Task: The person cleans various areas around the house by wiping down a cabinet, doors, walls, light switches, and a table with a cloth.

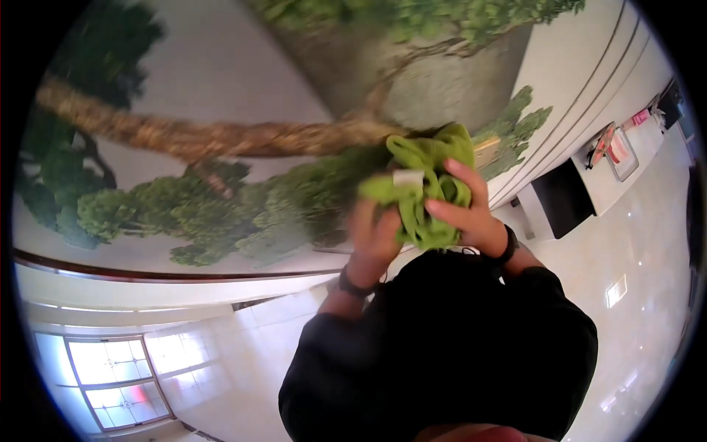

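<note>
A bunched green cloth [434, 188] with a small white tag is held up between both hands, in front of a large wall picture [221, 140] of a tree. My left hand [374, 228] grips the cloth's left side, its fingers partly smeared by motion. My right hand [471, 214] has its fingers pressed into the folds from the right. Whether the cloth touches the picture I cannot tell. Both wrists carry dark bands, and the sleeves are black.
A dark trim edge [147, 274] borders the picture. To the right stands a white cabinet [626, 158] with a tray [622, 153] and other items on it, near a black panel [563, 197]. A window [114, 372] is at lower left. Shiny floor [626, 317] lies at right.
</note>
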`<state>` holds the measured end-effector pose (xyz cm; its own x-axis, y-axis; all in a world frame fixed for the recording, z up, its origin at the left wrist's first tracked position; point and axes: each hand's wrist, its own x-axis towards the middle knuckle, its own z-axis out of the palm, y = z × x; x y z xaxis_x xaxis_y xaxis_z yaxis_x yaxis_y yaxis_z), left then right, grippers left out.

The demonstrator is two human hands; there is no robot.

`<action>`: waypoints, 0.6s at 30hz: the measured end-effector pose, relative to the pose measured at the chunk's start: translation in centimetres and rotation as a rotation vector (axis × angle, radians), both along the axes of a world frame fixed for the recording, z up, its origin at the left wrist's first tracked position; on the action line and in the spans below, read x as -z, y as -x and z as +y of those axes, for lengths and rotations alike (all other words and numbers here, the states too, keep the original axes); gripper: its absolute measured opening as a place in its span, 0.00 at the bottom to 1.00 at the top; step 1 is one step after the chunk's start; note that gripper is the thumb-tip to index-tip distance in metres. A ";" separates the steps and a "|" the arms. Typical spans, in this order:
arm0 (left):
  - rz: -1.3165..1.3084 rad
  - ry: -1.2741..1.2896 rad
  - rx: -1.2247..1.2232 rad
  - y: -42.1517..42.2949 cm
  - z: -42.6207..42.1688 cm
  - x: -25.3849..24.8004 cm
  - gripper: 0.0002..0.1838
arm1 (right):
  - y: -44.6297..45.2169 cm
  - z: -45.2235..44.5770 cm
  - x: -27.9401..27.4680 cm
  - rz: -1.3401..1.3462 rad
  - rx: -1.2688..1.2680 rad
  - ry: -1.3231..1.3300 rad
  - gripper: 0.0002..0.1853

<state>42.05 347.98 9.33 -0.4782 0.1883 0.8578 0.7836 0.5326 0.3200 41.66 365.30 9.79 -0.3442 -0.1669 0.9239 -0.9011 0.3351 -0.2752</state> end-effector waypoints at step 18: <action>0.032 0.280 0.012 4.4 19.1 0.2 0.13 | 5.2 16.5 12.0 -0.180 0.060 0.529 0.19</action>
